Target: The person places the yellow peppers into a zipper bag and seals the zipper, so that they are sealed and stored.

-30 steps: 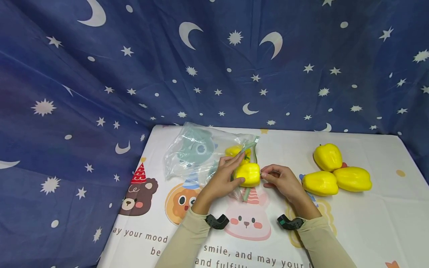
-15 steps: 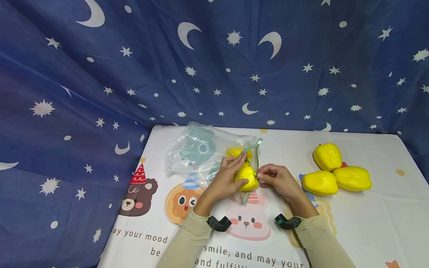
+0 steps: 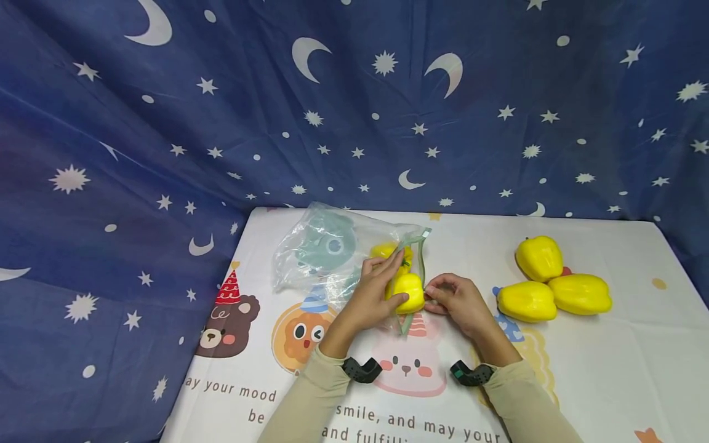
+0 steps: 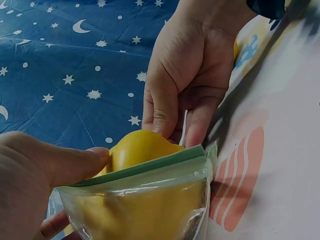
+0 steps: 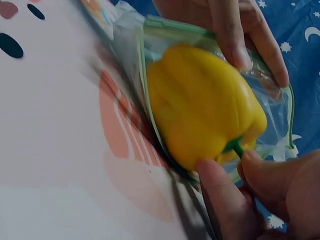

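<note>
A yellow bell pepper [image 3: 408, 293] sits partly inside the mouth of a clear zip bag [image 3: 360, 224] lying on the table. My left hand [image 3: 372, 296] holds the bag's green-edged mouth, its thumb lying against the pepper. In the right wrist view, the thumb and a finger of my right hand [image 5: 280, 190] pinch the pepper [image 5: 205, 105] at its green stem [image 5: 233, 146]. From the head view, my right hand [image 3: 458, 303] is just right of the bag's opening. Behind my left fingers, another yellow bell pepper [image 3: 383, 249] lies within the bag, partly hidden.
Three more yellow bell peppers, one at the back [image 3: 539, 258], one on the left [image 3: 526, 301] and one on the right [image 3: 581, 294], lie together at the right. A printed white cloth [image 3: 626, 369] covers the table. A blue starry curtain [image 3: 343, 80] hangs behind and at the left.
The pepper has moved slightly left and into the bag's mouth, whose green edge now runs round it. My right hand has followed it a little leftward; my left hand stays nearly in place.
</note>
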`<state>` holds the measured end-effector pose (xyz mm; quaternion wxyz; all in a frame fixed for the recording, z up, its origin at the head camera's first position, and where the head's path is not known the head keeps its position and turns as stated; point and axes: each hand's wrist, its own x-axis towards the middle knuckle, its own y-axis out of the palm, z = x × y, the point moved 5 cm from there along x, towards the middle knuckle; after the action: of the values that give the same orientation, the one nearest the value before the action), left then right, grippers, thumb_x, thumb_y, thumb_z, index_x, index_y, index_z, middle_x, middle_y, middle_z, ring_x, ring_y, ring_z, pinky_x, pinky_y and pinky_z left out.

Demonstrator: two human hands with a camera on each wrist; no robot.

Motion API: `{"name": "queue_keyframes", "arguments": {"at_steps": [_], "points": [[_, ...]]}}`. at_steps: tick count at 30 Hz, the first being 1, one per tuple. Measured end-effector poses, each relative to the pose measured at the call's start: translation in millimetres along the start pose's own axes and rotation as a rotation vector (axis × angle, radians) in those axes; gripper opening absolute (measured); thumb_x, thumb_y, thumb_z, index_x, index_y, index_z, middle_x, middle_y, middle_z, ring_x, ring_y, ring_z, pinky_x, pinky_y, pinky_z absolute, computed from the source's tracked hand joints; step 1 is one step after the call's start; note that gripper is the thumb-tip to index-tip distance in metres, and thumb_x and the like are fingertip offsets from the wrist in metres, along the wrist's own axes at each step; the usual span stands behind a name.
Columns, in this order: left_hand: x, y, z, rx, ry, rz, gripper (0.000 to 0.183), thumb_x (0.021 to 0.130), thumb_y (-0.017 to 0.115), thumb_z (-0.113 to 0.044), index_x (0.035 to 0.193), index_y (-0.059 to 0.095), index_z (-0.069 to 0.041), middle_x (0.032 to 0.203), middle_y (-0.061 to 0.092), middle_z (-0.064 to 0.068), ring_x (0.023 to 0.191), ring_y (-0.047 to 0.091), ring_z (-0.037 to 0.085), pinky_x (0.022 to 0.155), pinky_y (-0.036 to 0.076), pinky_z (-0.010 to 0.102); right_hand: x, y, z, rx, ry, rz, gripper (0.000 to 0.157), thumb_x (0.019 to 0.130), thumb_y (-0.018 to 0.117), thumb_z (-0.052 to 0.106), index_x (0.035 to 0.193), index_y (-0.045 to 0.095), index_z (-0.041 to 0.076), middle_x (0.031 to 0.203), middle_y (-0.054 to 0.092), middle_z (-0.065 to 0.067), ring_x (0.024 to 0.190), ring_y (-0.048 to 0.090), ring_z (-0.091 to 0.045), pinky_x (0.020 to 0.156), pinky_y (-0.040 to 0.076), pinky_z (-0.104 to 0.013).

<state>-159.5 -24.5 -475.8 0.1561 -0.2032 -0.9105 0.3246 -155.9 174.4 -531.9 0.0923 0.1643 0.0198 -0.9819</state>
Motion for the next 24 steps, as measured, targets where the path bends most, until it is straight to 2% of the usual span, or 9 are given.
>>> {"name": "queue_keyframes", "arguments": {"at_steps": [5,8,15,24], "points": [[0.1,1.1,1.1,0.022,-0.009,-0.005,0.084,0.092,0.075,-0.018,0.162,0.028,-0.014,0.169,0.026,-0.004,0.141,0.030,0.030,0.117,0.035,0.048,-4,-2.0,0,0.012,0.042,-0.095,0.021,0.102,0.061,0.009,0.115,0.058,-0.007,0.104,0.062,-0.014,0.083,0.072,-0.017,0.078,0.062,-0.032],[0.0,2.0,1.2,0.019,-0.008,-0.011,0.084,0.091,0.076,-0.017,0.162,0.030,-0.014,0.169,0.025,-0.005,0.140,0.032,0.030,0.116,0.037,0.048,-6,-0.9,1,0.022,0.033,-0.126,0.022,0.102,0.061,0.011,0.115,0.056,-0.006,0.101,0.062,-0.014,0.085,0.071,-0.017,0.078,0.062,-0.033],[0.3,4.1,-1.4,-0.006,0.007,-0.018,0.085,0.091,0.077,-0.018,0.162,0.030,-0.015,0.169,0.026,-0.001,0.137,0.035,0.030,0.113,0.039,0.048,-3,14.0,3,0.076,-0.014,-0.064,0.020,0.102,0.061,0.007,0.111,0.054,-0.010,0.094,0.057,-0.014,0.089,0.066,-0.019,0.083,0.061,-0.036],[0.6,2.1,-2.3,-0.049,-0.001,-0.013,0.087,0.091,0.077,-0.019,0.163,0.028,-0.016,0.169,0.025,0.001,0.139,0.034,0.031,0.113,0.038,0.052,5,19.2,2,0.112,-0.005,-0.057,0.016,0.101,0.062,0.005,0.107,0.057,-0.009,0.095,0.057,-0.011,0.087,0.069,-0.017,0.082,0.061,-0.035]]}}
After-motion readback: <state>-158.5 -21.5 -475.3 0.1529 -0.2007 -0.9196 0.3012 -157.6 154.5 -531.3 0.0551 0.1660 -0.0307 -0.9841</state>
